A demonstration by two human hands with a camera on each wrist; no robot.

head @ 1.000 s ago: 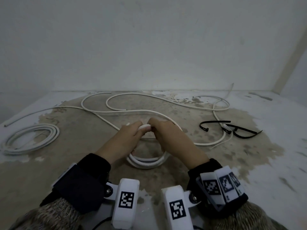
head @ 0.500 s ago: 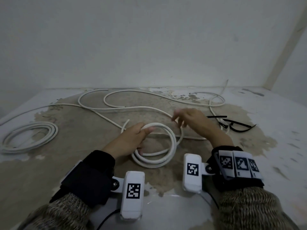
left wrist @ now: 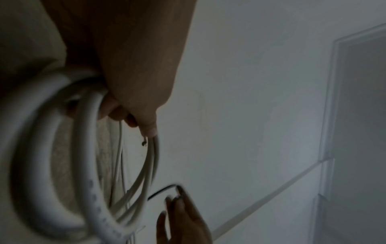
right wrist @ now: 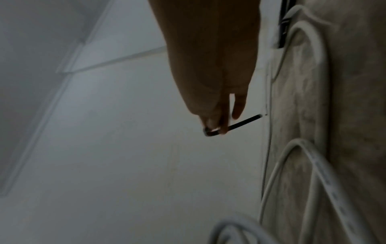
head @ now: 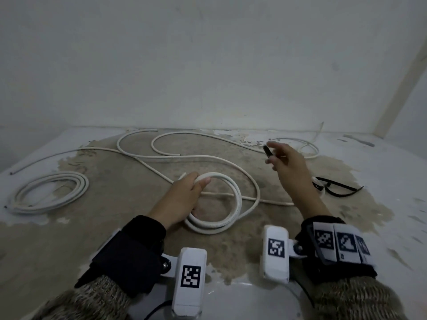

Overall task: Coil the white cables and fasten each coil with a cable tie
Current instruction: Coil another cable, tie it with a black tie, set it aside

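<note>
My left hand (head: 196,182) grips the top of a small coil of white cable (head: 236,204) that stands tilted on the worn floor; in the left wrist view the coil (left wrist: 41,165) hangs blurred from the left hand's fingers (left wrist: 133,120). Raised to the right of the coil, my right hand (head: 271,155) pinches one end of a black cable tie (head: 267,150). The right wrist view shows the tie (right wrist: 240,124) sticking out sideways from the fingertips (right wrist: 221,127). The cable's loose tail (head: 256,192) loops away to the right.
More black cable ties (head: 339,189) lie on the floor right of my right wrist. A finished-looking white coil (head: 50,192) lies at far left. Long loose white cables (head: 184,155) snake across the back, near the wall (head: 208,65).
My right hand let go of the coil, reached right to the black ties and now holds one lifted off the floor. The left hand kept its grip on the coil.
</note>
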